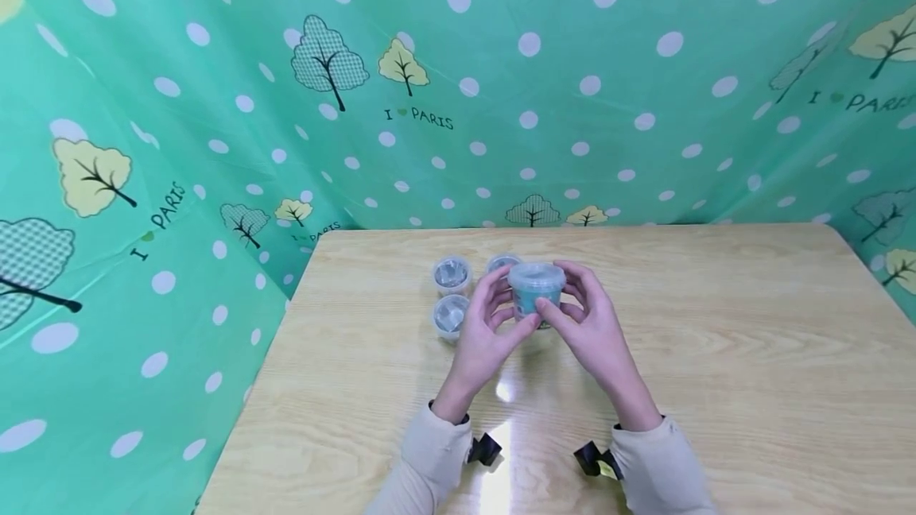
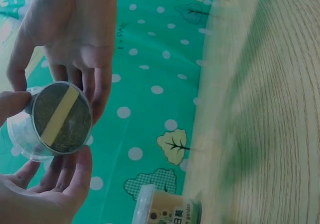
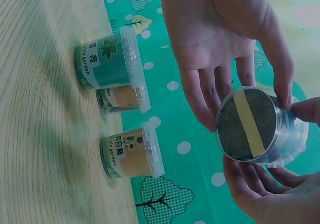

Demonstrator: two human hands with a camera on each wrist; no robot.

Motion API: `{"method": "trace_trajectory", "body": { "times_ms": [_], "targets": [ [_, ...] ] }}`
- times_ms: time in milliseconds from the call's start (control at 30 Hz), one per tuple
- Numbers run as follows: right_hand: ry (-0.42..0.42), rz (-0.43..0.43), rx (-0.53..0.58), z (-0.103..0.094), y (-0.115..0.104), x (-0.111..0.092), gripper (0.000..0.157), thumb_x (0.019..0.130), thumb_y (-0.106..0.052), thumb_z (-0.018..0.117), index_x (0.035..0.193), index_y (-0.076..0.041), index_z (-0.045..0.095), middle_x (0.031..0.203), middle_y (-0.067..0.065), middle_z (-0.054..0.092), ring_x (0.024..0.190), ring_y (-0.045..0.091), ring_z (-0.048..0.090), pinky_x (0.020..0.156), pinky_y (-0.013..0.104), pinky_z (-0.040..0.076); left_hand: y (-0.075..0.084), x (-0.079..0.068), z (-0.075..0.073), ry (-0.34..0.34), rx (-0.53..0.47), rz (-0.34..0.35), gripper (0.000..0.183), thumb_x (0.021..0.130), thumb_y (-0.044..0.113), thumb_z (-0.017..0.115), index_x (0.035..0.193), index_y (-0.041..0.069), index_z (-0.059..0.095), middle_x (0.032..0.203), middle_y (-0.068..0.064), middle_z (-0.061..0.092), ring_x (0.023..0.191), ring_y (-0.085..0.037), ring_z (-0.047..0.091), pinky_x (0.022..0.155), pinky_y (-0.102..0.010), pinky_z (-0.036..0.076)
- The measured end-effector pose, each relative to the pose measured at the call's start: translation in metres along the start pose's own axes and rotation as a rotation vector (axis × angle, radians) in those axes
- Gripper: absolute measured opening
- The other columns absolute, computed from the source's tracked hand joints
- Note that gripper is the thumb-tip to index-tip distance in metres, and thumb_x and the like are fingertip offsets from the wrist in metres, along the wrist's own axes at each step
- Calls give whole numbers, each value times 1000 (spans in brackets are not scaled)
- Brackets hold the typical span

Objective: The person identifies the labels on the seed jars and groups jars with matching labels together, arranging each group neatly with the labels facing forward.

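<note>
Both hands hold a lidded plastic cup (image 1: 535,284) with a teal sleeve, raised above the table. My left hand (image 1: 487,336) grips its left side, with the thumb at the front. From the right, my right hand (image 1: 590,332) curls round it, the thumb pressing the front wall. The wrist views look up at the cup's base (image 3: 247,124), dark inside, with a pale yellow strip (image 2: 60,116) across it.
Three similar lidded cups stand on the wooden table (image 1: 751,356), left of and behind the hands: a teal one (image 3: 105,61) and two orange ones (image 3: 130,154), printed "little garden". Green dotted cloth (image 1: 630,86) hangs behind the table and at its left.
</note>
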State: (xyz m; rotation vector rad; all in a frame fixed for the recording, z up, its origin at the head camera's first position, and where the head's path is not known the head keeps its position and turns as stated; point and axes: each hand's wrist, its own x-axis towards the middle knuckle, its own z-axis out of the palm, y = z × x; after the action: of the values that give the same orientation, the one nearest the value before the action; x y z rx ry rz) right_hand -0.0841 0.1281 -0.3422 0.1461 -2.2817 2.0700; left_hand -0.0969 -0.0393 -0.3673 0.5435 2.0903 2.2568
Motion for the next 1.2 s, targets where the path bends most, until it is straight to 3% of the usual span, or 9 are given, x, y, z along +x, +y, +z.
{"method": "trace_trajectory", "body": {
  "times_ms": [367, 567, 767, 1000, 1200],
  "targets": [
    [4, -22, 47, 4, 0, -2, 54, 96, -3, 62, 144, 3, 38, 143, 19, 46, 128, 27, 47, 97, 13, 50, 1, -1, -3, -37, -46, -12, 69, 89, 3, 67, 150, 6, 34, 139, -20, 50, 123, -30, 52, 102, -35, 52],
    [-26, -40, 18, 5, 2, -2, 55, 98, -8, 60, 146, 1, 35, 146, 19, 44, 131, 29, 45, 96, 12, 49, 1, -2, -2, -13, -44, -7, 68, 89, 3, 68, 149, 5, 35, 138, -19, 50, 121, -29, 53, 99, -31, 53],
    [1, -15, 6, 5, 3, -4, 65, 96, -14, 66, 149, -3, 30, 147, 14, 41, 129, 26, 48, 96, 16, 50, -1, -1, -2, 19, -27, 5, 70, 88, 4, 70, 148, 5, 36, 136, -19, 51, 120, -31, 53, 96, -30, 54],
    [20, 4, -2, 6, 2, -4, 60, 95, -17, 67, 145, -3, 37, 138, 14, 50, 124, 22, 51, 95, 17, 52, 0, -2, -2, 29, -20, -1, 70, 87, 5, 71, 147, 1, 36, 136, -18, 52, 119, -29, 54, 97, -33, 54],
    [16, 10, 1, 6, 1, -4, 59, 95, -17, 68, 145, -3, 39, 138, 14, 50, 124, 22, 51, 94, 16, 52, 0, -3, -5, 25, -6, -14, 70, 87, 5, 72, 147, 5, 37, 137, -17, 51, 120, -29, 53, 99, -35, 53]
  ]
}}
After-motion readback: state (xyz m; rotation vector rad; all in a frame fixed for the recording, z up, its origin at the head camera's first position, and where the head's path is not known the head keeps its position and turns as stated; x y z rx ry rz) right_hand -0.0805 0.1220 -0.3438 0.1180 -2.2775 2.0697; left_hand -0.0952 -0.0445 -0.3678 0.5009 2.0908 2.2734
